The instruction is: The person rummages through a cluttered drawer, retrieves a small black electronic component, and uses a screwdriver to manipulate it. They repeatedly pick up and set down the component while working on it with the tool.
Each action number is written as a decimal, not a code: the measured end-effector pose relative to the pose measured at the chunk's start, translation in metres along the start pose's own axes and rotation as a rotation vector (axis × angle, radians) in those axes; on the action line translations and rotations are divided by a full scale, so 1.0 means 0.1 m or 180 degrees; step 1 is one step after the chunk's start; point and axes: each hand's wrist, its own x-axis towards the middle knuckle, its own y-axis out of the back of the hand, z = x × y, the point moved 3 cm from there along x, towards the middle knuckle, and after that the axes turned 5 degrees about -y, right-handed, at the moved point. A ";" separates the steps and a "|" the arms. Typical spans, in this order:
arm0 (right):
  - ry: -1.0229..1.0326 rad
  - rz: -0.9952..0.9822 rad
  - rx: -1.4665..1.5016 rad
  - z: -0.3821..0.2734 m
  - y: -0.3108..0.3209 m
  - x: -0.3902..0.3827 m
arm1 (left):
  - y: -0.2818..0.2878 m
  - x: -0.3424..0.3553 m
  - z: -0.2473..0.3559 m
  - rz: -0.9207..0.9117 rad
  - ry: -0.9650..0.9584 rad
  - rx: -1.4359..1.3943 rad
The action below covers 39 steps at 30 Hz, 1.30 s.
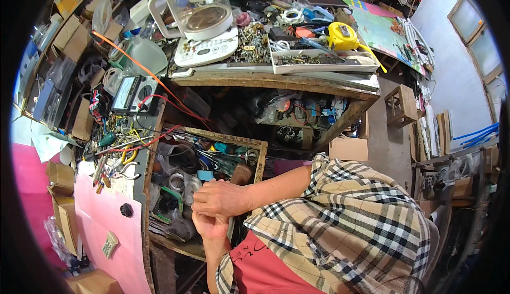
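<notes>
R hand [220,197] lies over L hand [211,226], both pressed together w/ fingers curled; can't tell if anything's held btwn them, as the R hand covers most of the L fingers; they're above the near edge of an open drawer [264,161], which is full of small parts; nearest things in it are a clear bag [191,188] just beside the R knuckles, a blue box [205,175] & a brown block [242,174], w/ a white ring [176,181] farther L; plaid sleeves, red tee [271,267] below.

L worktop [139,180] has a meter [127,95], pliers [129,156] w/ yellow handles, loose wires, & a pink sheet [95,209] w/ a black knob [126,210] & small beige block [110,244] on it; orange wire [122,51] runs past the meter.

Far worktop [239,79] holds a clear jug [196,10] on a white base [212,52], heaped screws, & a white tray [324,69] w/ a yellow tape measure [342,36] at its back; wooden stool [401,105] on the floor, R.
</notes>
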 end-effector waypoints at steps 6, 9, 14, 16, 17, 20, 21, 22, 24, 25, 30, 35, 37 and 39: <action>0.0045 0.0066 -0.0023 0.07 0.01 -0.02 | 0.41 0.05 0.11 -0.0550 0.0223 -0.0567; 0.0104 0.0031 0.0218 0.09 0.06 -0.01 | 0.34 0.07 0.13 -0.0537 0.0168 -0.0524; 0.0083 -0.0357 0.0665 0.18 0.08 -0.04 | 0.26 0.00 0.15 -0.0195 -0.0146 -0.0056; 0.0014 -0.0386 0.0745 0.18 0.03 -0.06 | 0.34 0.00 0.18 -0.0249 -0.0173 -0.0053; -0.0124 -0.0742 0.0960 0.11 0.07 -0.02 | 0.30 -0.07 0.18 0.0024 -0.0261 0.0132; -0.0443 -0.0390 0.1312 0.18 0.34 0.17 | 0.28 -0.05 0.25 0.0559 -0.0648 0.0637; -0.0902 -0.0068 0.1154 0.24 0.42 0.21 | 0.27 -0.09 0.29 0.1102 -0.0829 0.0461; -0.1096 0.0381 0.0715 0.31 0.52 0.21 | 0.37 -0.09 0.40 0.0435 -0.0638 0.0728; -0.1533 0.0590 0.0522 0.54 0.63 0.15 | 0.54 -0.13 0.54 0.0169 -0.0712 0.0394; -0.1821 0.0597 0.0691 0.67 0.65 0.07 | 0.59 -0.17 0.58 0.0062 -0.0852 0.0285; -0.2795 -0.0334 0.0934 0.92 0.61 -0.22 | 0.80 -0.26 0.64 -0.0598 -0.1108 -0.0006; -0.1941 -0.1482 -0.0019 0.68 0.41 -0.23 | 0.70 -0.22 0.65 -0.0807 -0.1143 -0.0023; -0.1343 -0.2001 -0.0390 0.62 0.30 -0.21 | 0.74 -0.20 0.68 -0.0901 -0.1209 -0.0044; -0.1114 -0.2514 -0.0739 0.56 0.21 -0.22 | 0.79 -0.22 0.70 -0.0834 -0.1212 -0.0087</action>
